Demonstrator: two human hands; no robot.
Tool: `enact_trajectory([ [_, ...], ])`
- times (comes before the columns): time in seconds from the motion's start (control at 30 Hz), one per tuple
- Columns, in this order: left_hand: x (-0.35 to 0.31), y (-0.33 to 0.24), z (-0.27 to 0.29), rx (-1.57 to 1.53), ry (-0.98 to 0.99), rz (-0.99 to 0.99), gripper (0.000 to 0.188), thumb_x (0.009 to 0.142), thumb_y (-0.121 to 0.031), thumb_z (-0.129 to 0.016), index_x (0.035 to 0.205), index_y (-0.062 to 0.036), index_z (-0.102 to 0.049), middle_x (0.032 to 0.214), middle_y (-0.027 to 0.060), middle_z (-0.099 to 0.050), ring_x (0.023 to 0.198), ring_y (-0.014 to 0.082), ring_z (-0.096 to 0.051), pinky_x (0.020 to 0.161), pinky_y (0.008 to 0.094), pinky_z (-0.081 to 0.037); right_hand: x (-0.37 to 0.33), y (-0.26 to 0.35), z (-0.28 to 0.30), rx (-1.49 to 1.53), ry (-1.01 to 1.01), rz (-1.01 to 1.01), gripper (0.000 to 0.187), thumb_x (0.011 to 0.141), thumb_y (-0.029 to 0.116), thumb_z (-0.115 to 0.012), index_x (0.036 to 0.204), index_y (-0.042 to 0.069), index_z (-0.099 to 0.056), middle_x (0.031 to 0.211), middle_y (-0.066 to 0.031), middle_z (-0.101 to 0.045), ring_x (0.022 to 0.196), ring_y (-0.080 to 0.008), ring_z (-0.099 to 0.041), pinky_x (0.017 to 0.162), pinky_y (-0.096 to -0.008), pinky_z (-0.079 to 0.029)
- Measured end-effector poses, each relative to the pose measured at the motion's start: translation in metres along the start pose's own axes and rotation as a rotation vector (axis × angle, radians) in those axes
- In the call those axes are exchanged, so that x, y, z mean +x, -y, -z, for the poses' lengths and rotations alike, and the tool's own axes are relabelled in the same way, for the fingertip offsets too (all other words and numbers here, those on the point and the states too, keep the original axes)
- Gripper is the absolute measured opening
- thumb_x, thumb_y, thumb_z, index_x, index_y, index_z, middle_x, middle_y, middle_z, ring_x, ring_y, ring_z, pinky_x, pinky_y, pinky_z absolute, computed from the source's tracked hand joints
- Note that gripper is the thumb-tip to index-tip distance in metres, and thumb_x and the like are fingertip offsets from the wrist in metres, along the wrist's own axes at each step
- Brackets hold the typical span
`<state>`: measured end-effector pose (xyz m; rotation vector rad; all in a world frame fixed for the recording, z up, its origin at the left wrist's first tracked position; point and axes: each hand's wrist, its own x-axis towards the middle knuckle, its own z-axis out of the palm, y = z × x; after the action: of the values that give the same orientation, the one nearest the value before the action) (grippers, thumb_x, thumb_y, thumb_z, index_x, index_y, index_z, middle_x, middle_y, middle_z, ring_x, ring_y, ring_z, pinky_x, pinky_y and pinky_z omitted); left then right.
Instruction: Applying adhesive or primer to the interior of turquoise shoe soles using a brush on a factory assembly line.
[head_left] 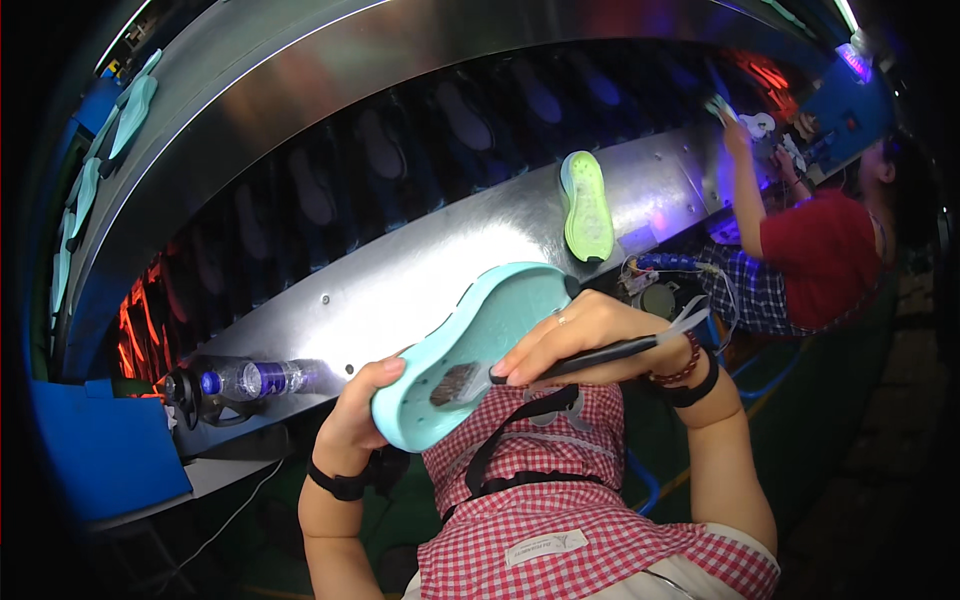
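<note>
My left hand (352, 408) grips the edge of a turquoise shoe sole (450, 345), thumb on the rim. The sole is tilted, its hollow inner side facing me. In my right hand (592, 335) is a brush (606, 358) with a black handle and pale bristles. The bristle end lies inside the sole, by a darker patch at its wide end. My right hand is close against the sole's rim at the other end. A yellow-green sole (588, 210) lies apart on the metal ledge beyond my hands.
A metal ledge (400, 265) curves along a dark conveyor carrying rows of soles (465, 115). Orange glow shows at both ends. A plastic bottle (272, 380) lies at the left. More turquoise soles (130, 115) rest on the upper surface. Another person in red (815, 250) works at the right.
</note>
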<state>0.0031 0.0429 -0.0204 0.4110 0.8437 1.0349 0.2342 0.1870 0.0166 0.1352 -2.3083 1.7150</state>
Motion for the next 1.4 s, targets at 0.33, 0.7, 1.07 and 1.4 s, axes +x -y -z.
enact_trajectory([
  [0.33, -0.018, -0.005, 0.019, -0.003, -0.004, -0.18, 0.069, 0.075, -0.04, -0.051, 0.124, 0.007, -0.042, 0.111, 0.0207, -0.055, 0.088, 0.0276, -0.059, 0.074, 0.0363, -0.05, -0.013, -0.029, -0.011, 0.022, -0.295, 0.045, 0.023, 0.072, -0.003, -0.067, 0.094, 0.001, -0.066, 0.099, -0.0159, -0.064, 0.089, -0.0256, -0.064, 0.08, -0.0323, -0.052],
  [0.7, 0.03, 0.017, 0.008, -0.701, 0.036, -0.553, 0.086, 0.083, -0.069, -0.021, 0.135, -0.0004, -0.028, 0.12, 0.0226, -0.05, 0.113, 0.0412, -0.045, 0.096, 0.0507, -0.036, 0.006, -0.001, -0.037, -0.051, -0.505, 0.0, 0.021, 0.068, 0.001, -0.071, 0.089, 0.002, -0.067, 0.083, -0.0097, -0.067, 0.074, -0.017, -0.06, 0.067, -0.0273, -0.047],
  [1.07, 0.054, 0.047, 0.008, -0.422, -0.451, -0.596, 0.08, 0.082, -0.072, -0.017, 0.123, -0.0076, -0.042, 0.109, 0.012, -0.055, 0.1, 0.0273, -0.053, 0.09, 0.0434, -0.042, 0.033, -0.045, -0.063, -0.435, -0.535, 0.16, 0.019, 0.063, 0.008, -0.069, 0.082, 0.007, -0.064, 0.069, -0.0087, -0.058, 0.067, -0.0234, -0.058, 0.062, -0.0328, -0.046],
  [1.4, 0.042, 0.026, -0.008, -0.429, -0.084, -0.722, 0.09, 0.076, -0.078, -0.021, 0.124, -0.0039, -0.04, 0.105, 0.0125, -0.055, 0.098, 0.0284, -0.052, 0.093, 0.0488, -0.038, 0.037, -0.014, -0.036, -0.195, -0.552, 0.023, 0.022, 0.067, 0.002, -0.071, 0.089, 0.001, -0.066, 0.081, -0.0085, -0.066, 0.073, -0.0212, -0.061, 0.065, -0.0298, -0.048],
])
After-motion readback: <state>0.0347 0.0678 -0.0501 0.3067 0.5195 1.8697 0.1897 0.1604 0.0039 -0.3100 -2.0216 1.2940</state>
